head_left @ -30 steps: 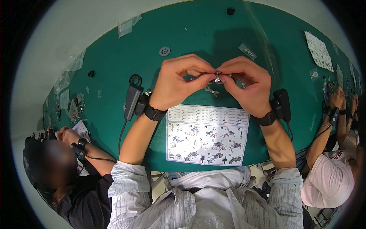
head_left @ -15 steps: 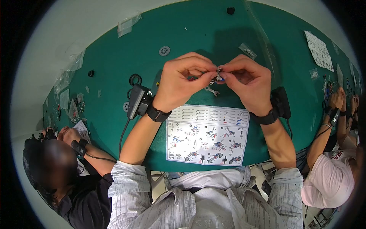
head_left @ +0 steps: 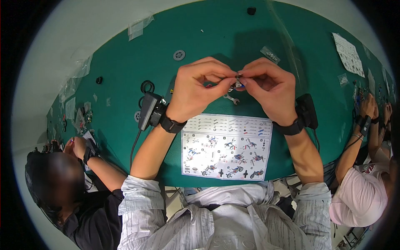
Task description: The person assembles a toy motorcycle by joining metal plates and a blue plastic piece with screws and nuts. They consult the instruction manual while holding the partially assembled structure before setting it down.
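My left hand (head_left: pixel 200 87) and my right hand (head_left: pixel 271 89) meet over the table, fingertips pinched round a small metal and blue model assembly (head_left: pixel 238 83). Fingers cover most of it, so its exact shape is hidden. A small open-ended wrench (head_left: pixel 233 100) shows just below the assembly. Nearer my body lies a printed instruction sheet (head_left: pixel 227 146) with pictures of motorbike parts and building steps.
A grey toothed wheel (head_left: pixel 179 55) lies beyond my left hand, with black rings (head_left: pixel 147 86) by that wrist. A small parts bag (head_left: pixel 270 54) is beyond my right hand. Co-workers sit on both sides; another printed sheet (head_left: pixel 349 55) lies far right.
My hands stay almost in place, pinching the same assembly. At the left, the co-worker's hands have lifted a little and now hold a small reddish thing.
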A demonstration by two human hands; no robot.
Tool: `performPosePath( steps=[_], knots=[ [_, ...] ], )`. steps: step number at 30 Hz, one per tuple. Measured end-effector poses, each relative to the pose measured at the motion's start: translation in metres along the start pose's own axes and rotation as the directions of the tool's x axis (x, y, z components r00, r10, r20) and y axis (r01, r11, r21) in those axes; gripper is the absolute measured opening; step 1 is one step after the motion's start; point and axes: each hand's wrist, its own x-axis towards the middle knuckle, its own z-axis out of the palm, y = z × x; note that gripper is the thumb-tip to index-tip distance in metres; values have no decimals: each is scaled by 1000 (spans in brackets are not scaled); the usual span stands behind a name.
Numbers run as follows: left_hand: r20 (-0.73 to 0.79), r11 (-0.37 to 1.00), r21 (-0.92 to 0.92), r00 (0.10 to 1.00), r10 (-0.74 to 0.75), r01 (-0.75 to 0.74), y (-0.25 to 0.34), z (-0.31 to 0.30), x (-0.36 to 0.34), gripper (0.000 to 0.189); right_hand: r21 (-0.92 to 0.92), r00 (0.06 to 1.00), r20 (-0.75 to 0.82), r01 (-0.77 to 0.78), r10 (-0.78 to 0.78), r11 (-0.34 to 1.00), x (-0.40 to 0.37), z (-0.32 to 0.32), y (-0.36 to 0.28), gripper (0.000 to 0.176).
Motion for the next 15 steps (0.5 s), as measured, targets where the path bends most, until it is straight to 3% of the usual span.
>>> performPosePath(
  steps=[6, 15],
  knots=[
    [-11, 993, -83, 996, -87, 86, 1, 1, -1, 11, -4, 999, 6, -33, 33, 999, 0, -1, 0, 16],
    [10, 989, -70, 991, -132, 132, 1, -2, -1, 12, -35, 998, -4, -60, 60, 998, -1, 1, 0, 15]
  ],
)
